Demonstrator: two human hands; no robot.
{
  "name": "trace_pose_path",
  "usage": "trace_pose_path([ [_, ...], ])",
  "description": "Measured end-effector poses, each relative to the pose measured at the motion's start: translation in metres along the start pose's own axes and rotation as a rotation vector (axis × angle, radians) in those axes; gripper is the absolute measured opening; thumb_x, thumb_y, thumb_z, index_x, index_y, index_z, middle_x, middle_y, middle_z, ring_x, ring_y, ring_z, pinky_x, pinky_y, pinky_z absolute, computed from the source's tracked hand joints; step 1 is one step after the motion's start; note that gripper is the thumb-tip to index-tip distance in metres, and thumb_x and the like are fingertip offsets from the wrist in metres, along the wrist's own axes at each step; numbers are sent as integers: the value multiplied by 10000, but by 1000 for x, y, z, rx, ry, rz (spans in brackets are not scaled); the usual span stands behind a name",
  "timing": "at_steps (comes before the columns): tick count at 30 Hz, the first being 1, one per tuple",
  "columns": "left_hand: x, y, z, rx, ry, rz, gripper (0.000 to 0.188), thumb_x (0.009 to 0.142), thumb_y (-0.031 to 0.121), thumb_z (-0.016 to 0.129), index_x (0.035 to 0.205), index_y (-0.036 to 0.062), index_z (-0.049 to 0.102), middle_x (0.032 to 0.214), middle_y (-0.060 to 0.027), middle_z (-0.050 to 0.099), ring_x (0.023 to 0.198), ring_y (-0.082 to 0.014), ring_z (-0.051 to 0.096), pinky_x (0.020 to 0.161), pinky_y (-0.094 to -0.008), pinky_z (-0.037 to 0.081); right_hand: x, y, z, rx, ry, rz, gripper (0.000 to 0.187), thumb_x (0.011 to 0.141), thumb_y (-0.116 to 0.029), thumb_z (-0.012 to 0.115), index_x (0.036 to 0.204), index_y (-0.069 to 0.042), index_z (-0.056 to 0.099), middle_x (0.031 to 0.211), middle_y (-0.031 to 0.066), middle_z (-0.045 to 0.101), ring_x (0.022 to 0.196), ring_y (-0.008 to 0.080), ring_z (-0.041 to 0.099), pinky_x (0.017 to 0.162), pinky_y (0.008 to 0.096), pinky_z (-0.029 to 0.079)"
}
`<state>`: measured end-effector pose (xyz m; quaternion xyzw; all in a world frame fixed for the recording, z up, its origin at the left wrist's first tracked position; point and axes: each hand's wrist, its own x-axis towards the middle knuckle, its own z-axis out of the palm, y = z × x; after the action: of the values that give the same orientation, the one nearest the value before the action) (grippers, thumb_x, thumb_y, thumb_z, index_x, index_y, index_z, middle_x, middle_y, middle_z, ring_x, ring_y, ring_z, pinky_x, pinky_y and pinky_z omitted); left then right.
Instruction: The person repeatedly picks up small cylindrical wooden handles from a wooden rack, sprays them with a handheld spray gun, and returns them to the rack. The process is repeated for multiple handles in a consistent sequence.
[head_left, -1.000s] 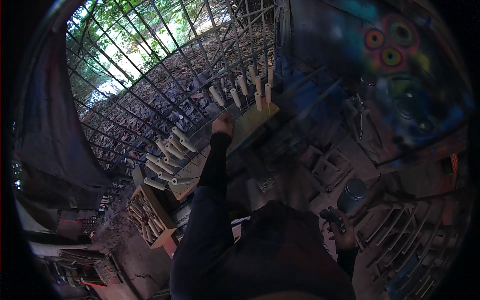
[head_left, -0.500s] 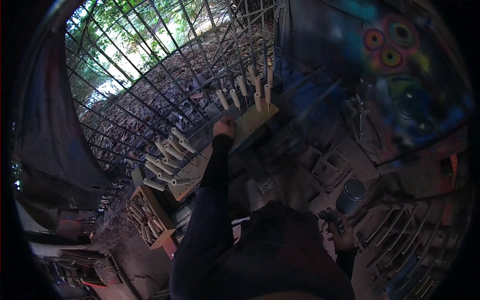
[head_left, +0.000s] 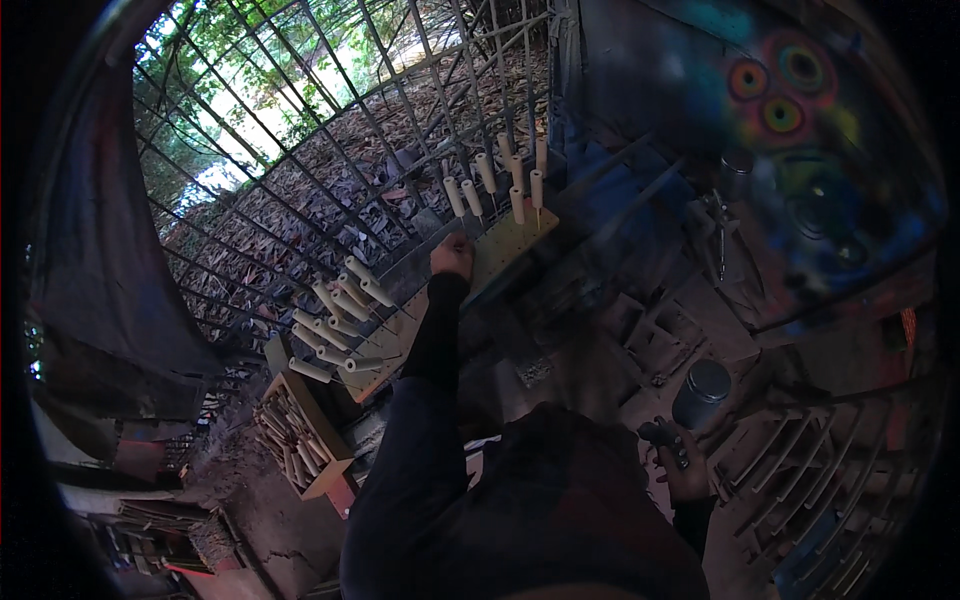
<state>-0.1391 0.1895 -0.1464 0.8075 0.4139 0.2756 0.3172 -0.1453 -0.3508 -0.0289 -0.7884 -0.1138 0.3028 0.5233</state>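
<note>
My left hand (head_left: 453, 257) is closed above the perforated wooden board (head_left: 507, 242). Just over its fingers stands a pale hollow-ended cylinder (head_left: 454, 197); the fingers appear to grip the thin rod beneath it, though they largely hide that rod. More pale cylinders (head_left: 485, 172) stand upright on thin rods at the board's far right end. Toward its near left end, another group of pale cylinders (head_left: 345, 303) leans on similar rods. Low on the right, my right hand (head_left: 687, 470) is wrapped round a dark tool (head_left: 660, 433), whose kind I cannot make out.
Metal bars (head_left: 345, 95) close off the far side, with dry leaves behind them. Left of the board stands a wooden box (head_left: 300, 440) of sticks. A dark lidded can (head_left: 703, 385) is near my right hand, beside a slatted rack (head_left: 815, 480).
My left hand has shifted slightly right and nearer. The cylinder above it has moved right and stands more upright. My right hand keeps its hold on the dark tool.
</note>
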Motion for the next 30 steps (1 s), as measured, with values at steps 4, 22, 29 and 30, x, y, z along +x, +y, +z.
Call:
trace_pose_path([
  [4,-1,-1,-3,45,-4,11,222,803,220,671,965,69,689,902,-168,693,880,-351,666,778,-406,522,2,15,-3,-53,0,-51,404,918,-73,567,1308,-1,489,849,81,650,680,105,589,568,254,485],
  [22,-16,1,-12,-90,-113,111,146,846,193,670,923,69,664,814,-134,690,774,-289,684,716,-356,523,3,14,2,-41,5,20,407,900,-71,583,1299,-27,509,863,87,653,706,121,616,576,276,516],
  [29,-20,13,-11,-13,-91,98,152,833,206,675,921,84,657,819,-139,691,788,-315,679,710,-379,524,6,18,1,-42,-13,-62,405,898,-72,589,1293,-23,513,860,89,652,704,121,618,600,274,509],
  [30,-21,14,-10,-5,-82,96,148,831,204,672,918,85,656,823,-142,691,792,-322,677,711,-385,525,6,19,1,-40,-11,-44,406,899,-72,589,1294,-23,512,867,90,653,705,122,619,604,274,508],
])
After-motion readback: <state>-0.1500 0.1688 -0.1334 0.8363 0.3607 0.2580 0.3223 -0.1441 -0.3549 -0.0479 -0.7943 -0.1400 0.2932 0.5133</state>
